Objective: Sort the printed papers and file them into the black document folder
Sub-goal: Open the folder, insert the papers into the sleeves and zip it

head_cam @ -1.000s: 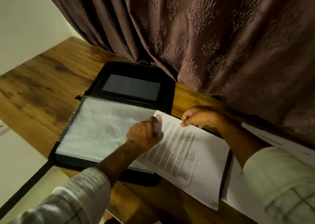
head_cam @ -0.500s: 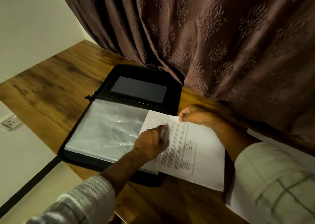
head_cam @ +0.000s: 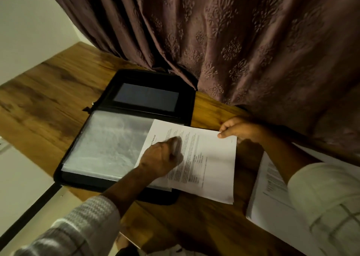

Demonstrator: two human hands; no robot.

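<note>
The black document folder (head_cam: 155,80) lies open on the wooden table (head_cam: 48,103), a clear plastic sleeve (head_cam: 109,144) showing on its near half. A printed paper (head_cam: 212,168) lies across the sleeve's right edge and sticks out to the right. My left hand (head_cam: 161,158) rests on the paper's left part, fingers curled at the sleeve's edge. My right hand (head_cam: 239,129) pinches the paper's far right corner. Whether the paper is inside the sleeve I cannot tell.
A stack of more printed papers (head_cam: 272,207) lies at the right, partly under my right sleeve. A patterned brown curtain (head_cam: 233,41) hangs over the table's far edge, touching the folder. The table's left edge meets a white wall (head_cam: 23,22).
The printed paper has slid left, further over the plastic sleeve. Both hands moved with it, and the camera view has shifted a little.
</note>
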